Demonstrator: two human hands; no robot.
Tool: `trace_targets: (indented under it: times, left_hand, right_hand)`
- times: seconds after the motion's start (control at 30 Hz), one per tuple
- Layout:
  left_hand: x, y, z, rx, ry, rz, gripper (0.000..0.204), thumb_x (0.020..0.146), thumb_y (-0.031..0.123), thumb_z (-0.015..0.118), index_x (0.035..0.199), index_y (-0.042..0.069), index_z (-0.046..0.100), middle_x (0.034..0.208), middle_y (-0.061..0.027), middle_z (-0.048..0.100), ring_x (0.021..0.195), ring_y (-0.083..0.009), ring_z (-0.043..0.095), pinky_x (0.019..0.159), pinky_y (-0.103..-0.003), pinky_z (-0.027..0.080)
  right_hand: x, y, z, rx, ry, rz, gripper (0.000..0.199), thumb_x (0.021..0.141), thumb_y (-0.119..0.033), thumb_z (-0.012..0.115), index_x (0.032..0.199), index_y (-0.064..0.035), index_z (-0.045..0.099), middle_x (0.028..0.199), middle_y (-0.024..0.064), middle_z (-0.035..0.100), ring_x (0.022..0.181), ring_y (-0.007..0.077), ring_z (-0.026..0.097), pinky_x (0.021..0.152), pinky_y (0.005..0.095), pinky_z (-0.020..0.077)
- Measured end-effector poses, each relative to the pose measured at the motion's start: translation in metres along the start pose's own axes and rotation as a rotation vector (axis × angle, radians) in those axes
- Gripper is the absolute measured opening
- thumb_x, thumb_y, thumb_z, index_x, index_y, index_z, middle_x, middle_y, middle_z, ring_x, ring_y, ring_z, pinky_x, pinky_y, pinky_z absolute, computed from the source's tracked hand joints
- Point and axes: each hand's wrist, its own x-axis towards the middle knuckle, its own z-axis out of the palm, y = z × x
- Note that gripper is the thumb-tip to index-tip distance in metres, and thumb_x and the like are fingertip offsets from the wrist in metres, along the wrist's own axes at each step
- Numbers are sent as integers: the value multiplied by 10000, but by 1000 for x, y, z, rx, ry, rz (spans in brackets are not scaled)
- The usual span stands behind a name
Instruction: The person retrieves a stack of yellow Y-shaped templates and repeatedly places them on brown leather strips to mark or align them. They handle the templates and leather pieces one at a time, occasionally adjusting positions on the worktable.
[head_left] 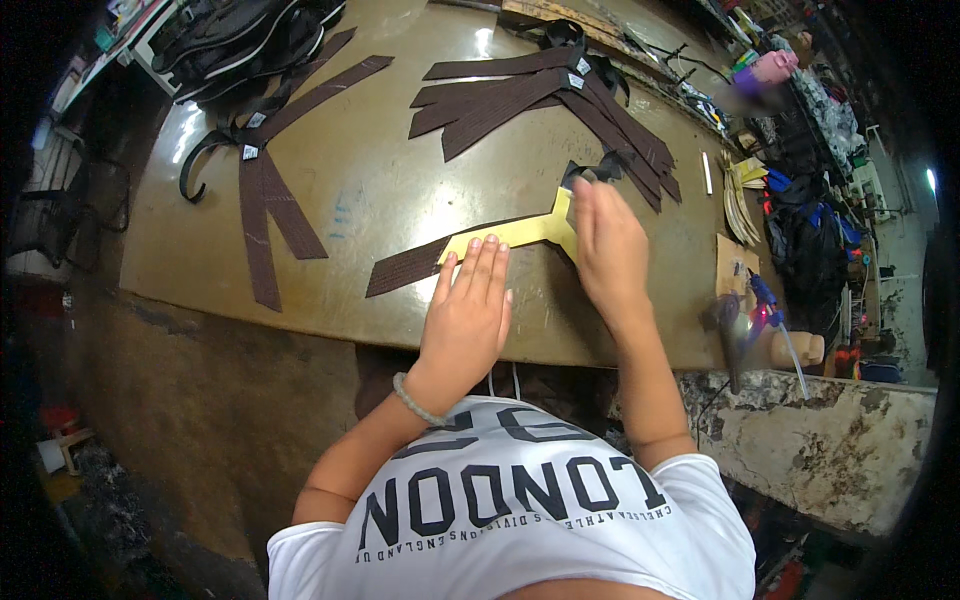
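While the left hand (466,300) is pressing flat, fingers together, on the yellow pattern (520,233) over a brown strap (405,268) mid-table (380,190), apparently pinning it, the right hand (608,245) is resting open at its far end.

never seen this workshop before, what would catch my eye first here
First the two hands at the table's near edge: the left hand lies flat on a pale yellow Y-shaped template over a dark brown strip, the right hand pressing beside it. Next, the fan of brown cut strips at the far middle of the tan worktable, and another bunch with black straps to the left.
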Motion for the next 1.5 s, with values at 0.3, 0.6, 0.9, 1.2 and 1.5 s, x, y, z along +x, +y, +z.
trace_targets:
  times: [0.3,0.6,0.9,1.2,1.5]
  left_hand:
    - [70,-23,3,-259,-198,-33,335,821,139,724,1097,22,574,1133,-181,629,1044,-332,604,888,-433,450]
    - [103,-42,-49,-488,-84,-45,183,865,110,683,1011,4,713,894,-199,713,801,-298,704,758,-387,538]
    - [71,-174,-132,-324,562,-617,234,954,129,623,1123,-17,696,959,-111,720,784,-115,685,549,-229,541]
    - [42,-198,-73,622,37,-901,686,952,572,487,1492,161,388,1484,-236,417,1331,-464,420,1052,-623,347]
    - [263,-74,61,-49,302,216,443,859,-2,588,1289,101,610,1363,-204,561,1181,-379,579,983,-418,479]
  right_hand:
    - [-61,71,-26,34,165,62,117,902,-21,592,985,7,513,852,243,610,779,443,590,695,477,493]
    - [-59,65,-70,-241,119,350,325,944,-249,632,965,9,436,859,228,647,730,371,647,684,442,497]
    - [-101,-81,-152,986,-409,-682,315,947,-296,606,1141,-65,517,1322,210,573,1223,242,560,1041,410,405]
    - [-104,-82,-169,977,-396,-729,387,913,-250,614,1274,-135,531,1373,104,556,1293,186,506,1110,485,361]
    - [-55,27,-146,820,-3,-32,329,944,-201,478,1231,-43,489,1406,152,517,1324,253,473,1163,450,278]
